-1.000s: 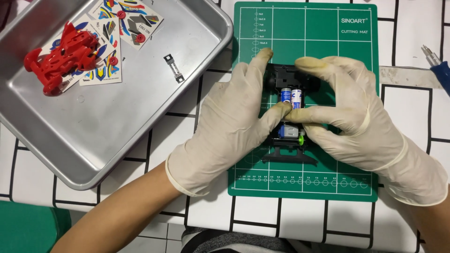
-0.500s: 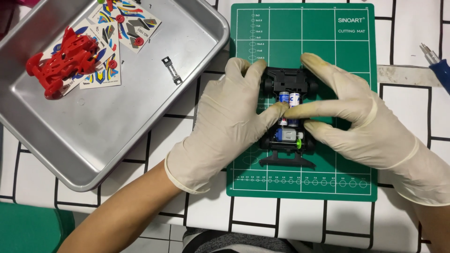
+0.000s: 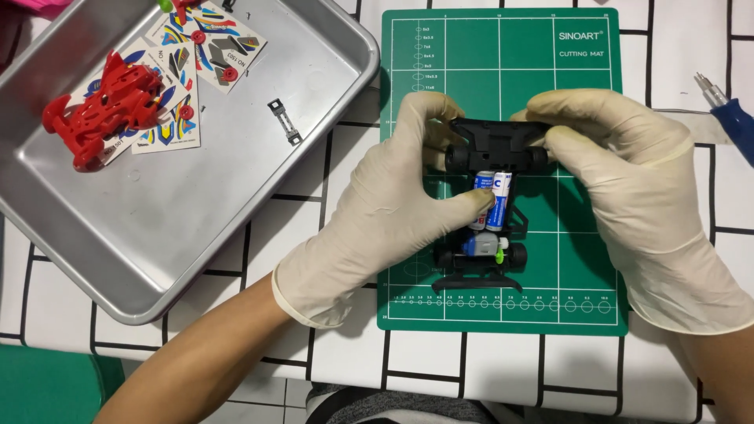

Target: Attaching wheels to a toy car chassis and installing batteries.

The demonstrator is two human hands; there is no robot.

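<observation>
Between the two gloved hands, on the green cutting mat, lies a black toy car chassis with two batteries seated along its middle. The left hand grips its near side with a fingertip pressing on the batteries, while the right hand pinches the front bumper end. It looks light, stiff and somewhat brittle plastic, best held by the side rails and bumpers; left of the left hand, a metal tray holds a red car body.
</observation>
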